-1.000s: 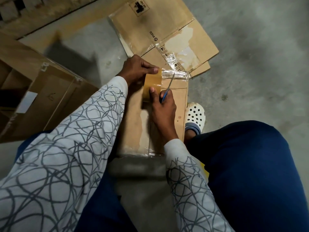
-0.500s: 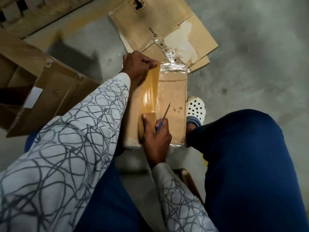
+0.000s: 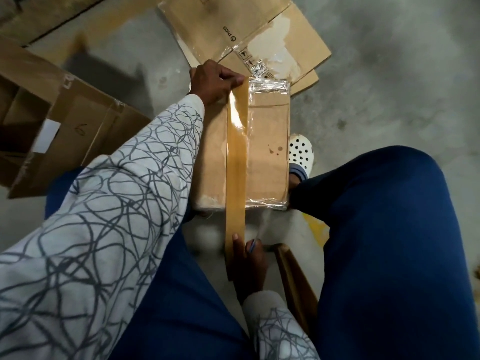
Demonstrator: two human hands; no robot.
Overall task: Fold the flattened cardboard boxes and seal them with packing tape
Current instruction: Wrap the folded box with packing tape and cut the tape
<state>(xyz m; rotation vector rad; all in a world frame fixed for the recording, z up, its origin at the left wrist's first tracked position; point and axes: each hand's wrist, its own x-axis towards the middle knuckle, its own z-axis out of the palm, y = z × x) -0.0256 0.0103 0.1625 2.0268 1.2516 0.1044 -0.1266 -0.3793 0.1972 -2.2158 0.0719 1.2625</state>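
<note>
Mid-seal. Pinning brown tape strip [image 3: 235, 165] to far edge of the folded box [image 3: 267, 152] on the floor [image 3: 389, 87] with left hand [image 3: 215, 81], fingers curled. Pinching the free end past the near edge with right hand [image 3: 248, 258], thin blue tool [image 3: 253, 244] tucked in. Next, likely: lowering, pressing flat, cutting.

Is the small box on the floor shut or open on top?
Shut: the box shows a flat top, with brown tape stretched over it from the left hand at the far end to the right hand.
</note>
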